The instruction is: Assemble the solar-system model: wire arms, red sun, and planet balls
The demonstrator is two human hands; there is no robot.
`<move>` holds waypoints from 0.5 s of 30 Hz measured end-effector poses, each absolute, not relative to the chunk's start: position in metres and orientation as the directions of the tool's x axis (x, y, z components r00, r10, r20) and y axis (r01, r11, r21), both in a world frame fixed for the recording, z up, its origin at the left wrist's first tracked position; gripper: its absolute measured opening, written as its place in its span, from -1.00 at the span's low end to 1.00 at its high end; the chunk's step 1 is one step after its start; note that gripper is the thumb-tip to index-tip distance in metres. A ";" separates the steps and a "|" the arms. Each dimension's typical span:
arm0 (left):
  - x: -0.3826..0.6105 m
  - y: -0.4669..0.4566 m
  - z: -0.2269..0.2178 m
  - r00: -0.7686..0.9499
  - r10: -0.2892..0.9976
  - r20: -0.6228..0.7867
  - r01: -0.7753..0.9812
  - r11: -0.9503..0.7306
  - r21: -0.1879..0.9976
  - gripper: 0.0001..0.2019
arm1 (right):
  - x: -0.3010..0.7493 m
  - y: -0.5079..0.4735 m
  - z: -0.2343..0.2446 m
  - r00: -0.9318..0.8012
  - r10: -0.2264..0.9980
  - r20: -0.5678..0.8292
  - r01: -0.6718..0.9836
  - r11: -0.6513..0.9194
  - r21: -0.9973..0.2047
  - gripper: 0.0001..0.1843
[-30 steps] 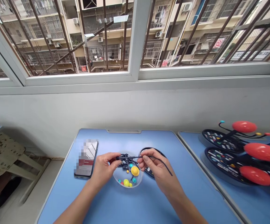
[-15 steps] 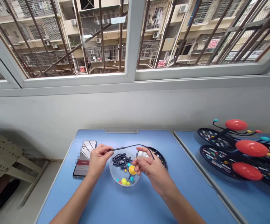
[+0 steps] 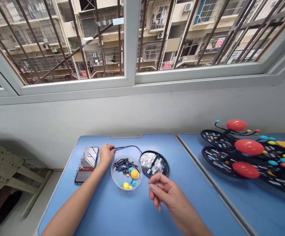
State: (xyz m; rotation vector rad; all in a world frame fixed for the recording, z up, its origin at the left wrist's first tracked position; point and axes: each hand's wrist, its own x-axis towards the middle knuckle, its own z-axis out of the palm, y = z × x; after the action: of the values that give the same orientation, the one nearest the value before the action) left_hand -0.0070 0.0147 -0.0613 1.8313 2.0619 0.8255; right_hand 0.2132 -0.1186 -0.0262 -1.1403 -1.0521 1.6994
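Note:
My left hand [image 3: 106, 154] pinches one end of a thin, curved black rod [image 3: 130, 146] near the far edge of the table. From there the rod arches right, its other end reaching the round black disc [image 3: 166, 161] with pale labels. My right hand [image 3: 164, 191] hovers in front of that disc, fingers loosely curled and apart, with nothing visible in them. Between the hands stands a clear round bowl [image 3: 115, 184]. It contains several black tube pieces [image 3: 125, 165], a yellow dome-like piece [image 3: 134, 174], a lime ball [image 3: 126, 186] and small coloured beads.
A phone [image 3: 83, 175] lies on the left of the blue table [image 3: 130, 216]. On the adjoining table at right stand several assembled models with red domes [image 3: 249, 147] on black discs. A wall and a barred window rise behind; a patterned stool [image 3: 4, 164] is at far left.
My right hand has come away from the rod and moved toward me, uncovering the disc. My left hand has gone slightly farther back, lowering the rod toward the table. The view has shifted right.

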 end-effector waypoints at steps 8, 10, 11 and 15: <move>-0.006 0.006 -0.053 -0.108 0.979 0.175 0.899 0.021 0.438 -0.67 | 0.224 -0.124 -0.034 -0.182 0.932 -0.313 -0.171 -0.344 -0.923 -0.59; -0.004 -0.002 -0.045 -0.046 0.981 0.191 0.908 -0.038 0.417 -0.72 | 0.225 -0.126 -0.035 -0.172 0.931 -0.322 -0.167 -0.350 -0.922 -0.58; -0.002 -0.006 -0.041 0.019 0.979 0.202 0.910 -0.101 0.402 -0.76 | 0.225 -0.127 -0.035 -0.167 0.931 -0.324 -0.165 -0.351 -0.922 -0.58; 0.010 -0.023 -0.031 0.386 0.897 0.217 0.856 -0.436 0.280 -0.81 | 0.227 -0.129 -0.039 -0.159 0.931 -0.327 -0.165 -0.352 -0.921 -0.57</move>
State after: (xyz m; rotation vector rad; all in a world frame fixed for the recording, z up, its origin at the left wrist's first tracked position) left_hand 0.0103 -0.0234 -0.0308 2.5113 1.5966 0.5125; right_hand 0.2269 -0.1294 -0.0392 -1.2438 -0.9702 1.6455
